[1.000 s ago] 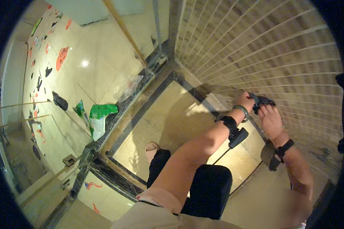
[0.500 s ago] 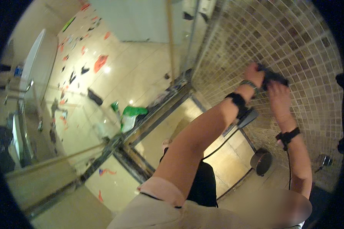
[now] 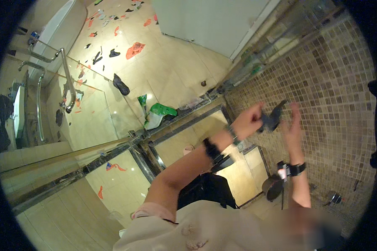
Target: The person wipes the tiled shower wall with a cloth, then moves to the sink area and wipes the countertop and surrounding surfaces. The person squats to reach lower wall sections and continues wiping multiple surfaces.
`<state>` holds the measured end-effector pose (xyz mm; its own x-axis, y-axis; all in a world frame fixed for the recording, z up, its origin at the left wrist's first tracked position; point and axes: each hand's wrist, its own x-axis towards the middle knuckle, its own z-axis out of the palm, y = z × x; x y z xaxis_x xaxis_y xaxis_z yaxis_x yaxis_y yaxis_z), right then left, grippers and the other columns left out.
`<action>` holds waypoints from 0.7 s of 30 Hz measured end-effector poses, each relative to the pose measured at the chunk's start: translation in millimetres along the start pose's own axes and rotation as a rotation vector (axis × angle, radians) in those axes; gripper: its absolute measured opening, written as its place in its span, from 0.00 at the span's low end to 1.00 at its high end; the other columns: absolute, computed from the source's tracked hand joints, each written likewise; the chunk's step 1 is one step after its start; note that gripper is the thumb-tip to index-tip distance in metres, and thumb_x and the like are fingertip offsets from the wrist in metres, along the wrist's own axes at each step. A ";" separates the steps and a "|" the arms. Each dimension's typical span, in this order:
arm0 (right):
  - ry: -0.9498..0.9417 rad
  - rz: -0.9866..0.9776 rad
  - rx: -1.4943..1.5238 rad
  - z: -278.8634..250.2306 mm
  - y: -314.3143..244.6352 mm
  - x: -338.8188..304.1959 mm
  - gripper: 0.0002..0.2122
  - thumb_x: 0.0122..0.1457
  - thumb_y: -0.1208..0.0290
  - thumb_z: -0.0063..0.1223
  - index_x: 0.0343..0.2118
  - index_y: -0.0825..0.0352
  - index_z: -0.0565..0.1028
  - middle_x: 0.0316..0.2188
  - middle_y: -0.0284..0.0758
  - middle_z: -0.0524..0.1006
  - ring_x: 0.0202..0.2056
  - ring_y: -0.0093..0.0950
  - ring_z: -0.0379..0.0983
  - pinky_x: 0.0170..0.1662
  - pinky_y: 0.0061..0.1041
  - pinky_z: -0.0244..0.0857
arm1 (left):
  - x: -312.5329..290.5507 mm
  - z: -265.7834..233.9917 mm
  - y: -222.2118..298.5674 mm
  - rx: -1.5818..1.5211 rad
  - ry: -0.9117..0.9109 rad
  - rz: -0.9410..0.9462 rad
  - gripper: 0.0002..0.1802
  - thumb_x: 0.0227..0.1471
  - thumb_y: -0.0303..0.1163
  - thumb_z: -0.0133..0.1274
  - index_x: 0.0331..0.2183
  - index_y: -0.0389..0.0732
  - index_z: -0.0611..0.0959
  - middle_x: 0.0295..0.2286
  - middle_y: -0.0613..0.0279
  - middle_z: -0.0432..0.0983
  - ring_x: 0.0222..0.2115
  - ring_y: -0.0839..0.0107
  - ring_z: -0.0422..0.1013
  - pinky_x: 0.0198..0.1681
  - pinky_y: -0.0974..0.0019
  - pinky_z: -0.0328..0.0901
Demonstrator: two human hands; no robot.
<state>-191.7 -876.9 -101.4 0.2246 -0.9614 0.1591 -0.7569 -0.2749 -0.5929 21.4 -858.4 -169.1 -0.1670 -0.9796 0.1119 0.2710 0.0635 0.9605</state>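
"Container?"
"Dark round bin (image 3: 272, 188), contents unclear."
"Hands?"
"Left hand (image 3: 248, 122) pinches a dark scrap (image 3: 271, 120) before the tiled wall (image 3: 322, 90); right hand (image 3: 292, 129), blurred, spreads beside it."
"Edges?"
"Stone curb (image 3: 192, 113), farther left."

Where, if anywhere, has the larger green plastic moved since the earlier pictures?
No: the larger green plastic still lies by the same stretch of dark threshold.

1. Left hand (image 3: 247, 121), fingers curled, holds the dark scrap (image 3: 271, 119) at its left edge
2. Right hand (image 3: 292, 126), blurred, fingers extended, just right of the scrap
3. Both forearms (image 3: 189, 162) reach toward the scrap from below
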 end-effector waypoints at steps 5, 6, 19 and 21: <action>-0.833 -0.027 0.339 92.6 -80.7 -40.8 0.22 0.60 0.75 0.47 0.58 0.71 0.63 0.56 0.43 0.67 0.60 0.33 0.60 0.62 0.30 0.53 | -120.7 -91.3 -6.7 0.145 -0.117 -0.115 0.10 0.46 0.28 0.56 0.27 0.42 0.70 0.24 0.65 0.65 0.27 0.75 0.62 0.30 0.67 0.61; -0.918 0.106 0.496 107.4 -97.2 -38.1 0.20 0.62 0.75 0.45 0.58 0.71 0.63 0.54 0.41 0.68 0.58 0.31 0.62 0.61 0.29 0.54 | -133.5 -108.3 -0.9 0.021 -0.137 -0.174 0.10 0.47 0.27 0.56 0.28 0.43 0.69 0.25 0.66 0.65 0.28 0.76 0.62 0.31 0.67 0.62; -0.936 -0.260 0.400 188.3 -138.1 35.9 0.19 0.54 0.70 0.58 0.49 0.67 0.70 0.40 0.40 0.76 0.43 0.29 0.72 0.49 0.29 0.66 | -117.3 -208.0 93.8 0.169 0.139 -0.467 0.12 0.50 0.21 0.55 0.33 0.43 0.68 0.26 0.71 0.63 0.28 0.79 0.64 0.30 0.72 0.64; -0.900 -0.205 0.550 189.4 -154.1 68.8 0.16 0.51 0.77 0.56 0.45 0.67 0.70 0.42 0.39 0.74 0.44 0.27 0.71 0.49 0.28 0.66 | -100.9 -212.5 115.3 0.061 0.190 -0.414 0.13 0.52 0.24 0.58 0.33 0.43 0.69 0.27 0.73 0.63 0.27 0.81 0.61 0.29 0.75 0.60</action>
<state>56.6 -898.3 -148.6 0.8556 -0.4730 -0.2104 -0.3233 -0.1707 -0.9308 270.9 -792.7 -123.8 -0.0713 -0.9421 -0.3276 0.1608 -0.3350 0.9284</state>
